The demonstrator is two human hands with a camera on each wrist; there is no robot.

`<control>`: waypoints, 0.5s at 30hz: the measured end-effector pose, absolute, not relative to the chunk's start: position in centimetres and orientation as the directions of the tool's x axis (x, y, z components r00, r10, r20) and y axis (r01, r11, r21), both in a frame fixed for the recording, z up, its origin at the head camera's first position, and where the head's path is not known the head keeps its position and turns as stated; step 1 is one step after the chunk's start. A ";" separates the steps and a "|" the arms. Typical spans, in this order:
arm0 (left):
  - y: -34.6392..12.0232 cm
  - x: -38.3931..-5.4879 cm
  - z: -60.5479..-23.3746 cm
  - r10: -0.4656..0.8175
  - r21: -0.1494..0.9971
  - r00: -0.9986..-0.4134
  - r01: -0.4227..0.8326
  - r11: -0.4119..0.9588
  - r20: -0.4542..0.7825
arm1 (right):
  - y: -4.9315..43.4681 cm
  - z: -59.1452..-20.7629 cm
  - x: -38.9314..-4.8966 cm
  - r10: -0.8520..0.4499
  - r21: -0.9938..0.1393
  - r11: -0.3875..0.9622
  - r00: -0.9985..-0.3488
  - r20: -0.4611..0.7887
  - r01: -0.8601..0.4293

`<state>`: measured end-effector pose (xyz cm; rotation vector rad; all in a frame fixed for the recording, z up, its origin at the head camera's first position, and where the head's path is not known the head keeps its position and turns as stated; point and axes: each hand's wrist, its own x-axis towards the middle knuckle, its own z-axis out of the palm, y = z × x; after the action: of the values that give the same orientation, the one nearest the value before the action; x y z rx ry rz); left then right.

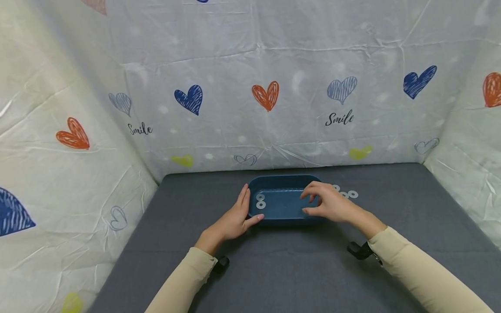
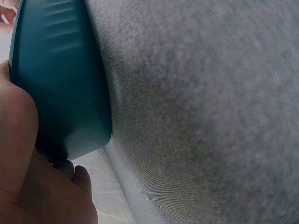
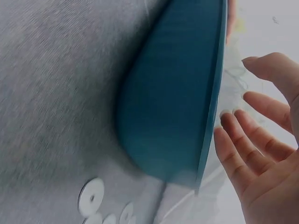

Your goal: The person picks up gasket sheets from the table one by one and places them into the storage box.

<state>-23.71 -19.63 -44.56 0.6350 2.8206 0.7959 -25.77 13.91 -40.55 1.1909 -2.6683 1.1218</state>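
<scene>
A blue rectangular tray sits on the grey table, and two flat pale washers lie inside it near its left end. My left hand holds that end, the thumb over the front rim and the fingers along the side wall. Over the tray's right end hovers my right hand, its fingers loosely bent and thumb apart. Nothing shows between those fingers in the right wrist view. Several more washers lie on the table just right of the tray, partly hidden behind the right hand.
The grey cloth-covered table reaches back to a pale curtain printed with hearts, which also rises along both sides. Dark wrist straps show at both sleeve cuffs.
</scene>
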 end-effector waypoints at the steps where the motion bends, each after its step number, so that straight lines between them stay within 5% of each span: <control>1: -19.6 -23.7 -44.6 0.433 0.526 -0.901 0.358 0.771 -0.021 | 14.3 -40.6 -25.7 -0.640 -0.603 0.454 -0.711 0.291 -0.656; 15: -19.6 -23.5 -44.7 0.437 0.536 -0.899 0.362 0.763 -0.015 | 18.9 -41.2 -25.1 -0.566 -0.626 0.503 -0.774 0.282 -0.596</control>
<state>-23.55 -19.60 -44.68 0.6418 2.8169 0.8142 -25.13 18.95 -41.18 1.0400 -2.6891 1.1445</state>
